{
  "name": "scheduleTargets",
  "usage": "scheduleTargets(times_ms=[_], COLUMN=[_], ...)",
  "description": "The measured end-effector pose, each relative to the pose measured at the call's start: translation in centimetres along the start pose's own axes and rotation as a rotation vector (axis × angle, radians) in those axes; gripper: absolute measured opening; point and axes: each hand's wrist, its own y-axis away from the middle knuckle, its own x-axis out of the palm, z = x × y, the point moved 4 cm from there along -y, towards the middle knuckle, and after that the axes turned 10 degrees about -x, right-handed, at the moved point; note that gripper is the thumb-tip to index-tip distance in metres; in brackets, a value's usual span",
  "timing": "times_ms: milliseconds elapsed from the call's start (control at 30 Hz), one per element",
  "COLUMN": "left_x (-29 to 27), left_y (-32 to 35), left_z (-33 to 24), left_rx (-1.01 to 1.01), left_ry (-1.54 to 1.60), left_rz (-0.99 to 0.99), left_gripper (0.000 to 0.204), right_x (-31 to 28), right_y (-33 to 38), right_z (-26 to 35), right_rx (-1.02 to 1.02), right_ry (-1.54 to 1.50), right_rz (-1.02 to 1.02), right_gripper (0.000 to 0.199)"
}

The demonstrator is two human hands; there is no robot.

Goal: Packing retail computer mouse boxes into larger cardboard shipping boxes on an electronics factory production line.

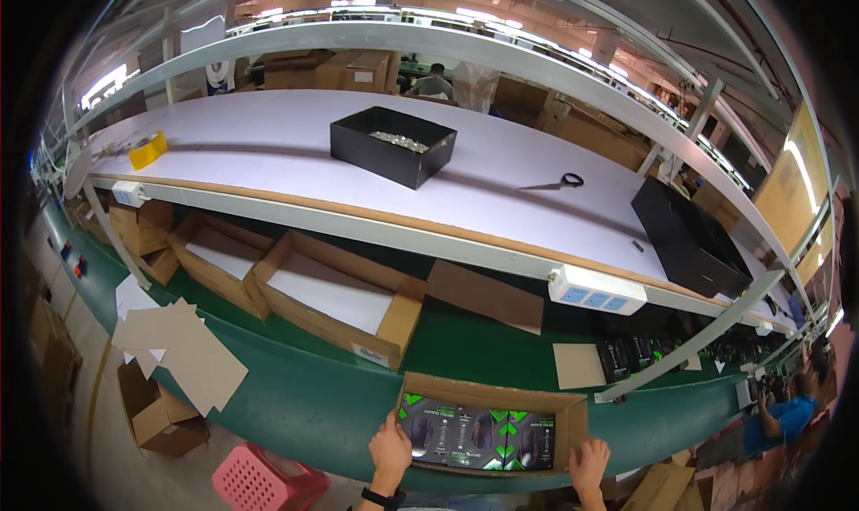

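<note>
An open cardboard box (573,421) sits at the front edge of the green bench, directly before me. Inside it, several black retail boxes (480,432) with green markings and a computer mouse pictured on them stand side by side. My left hand (391,450) grips the carton's left end, fingers at the rim, with a dark band on that wrist. At the near right corner my right hand (590,464) holds the carton's other end, its fingers curled against the wall. The undersides of both hands are hidden.
A white shelf (501,162) above the bench carries a black box of small shiny parts (394,144), scissors (570,181) and yellow tape (148,150). Long cartons (331,305) lie beneath. A power strip (597,291) lines its edge. A pink stool (268,480) stands left; a person in blue (774,426) right.
</note>
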Motion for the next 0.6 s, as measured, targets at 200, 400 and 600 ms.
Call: scheduleTargets(times_ms=[200, 400, 600], left_x=[-0.1, 0.3, 0.3], left_y=[-0.1, 0.1, -1.1], left_z=[-1.1, -0.7, 0.0], left_rx=[0.032, 0.054, 0.071], left_ry=[0.017, -0.032, -0.034], left_rz=[0.010, -0.009, 0.030], left_gripper=[0.038, 0.038, 0.038], right_x=[8.4, 9.6, 7.0], right_y=[3.3, 4.7, 4.3], right_z=[-7.2, -7.8, -4.9], right_rx=[0.663, 0.711, 0.679], right_ry=[-0.436, -0.378, -0.272], right_rz=[-0.043, -0.084, -0.067], right_gripper=[0.034, 0.034, 0.037])
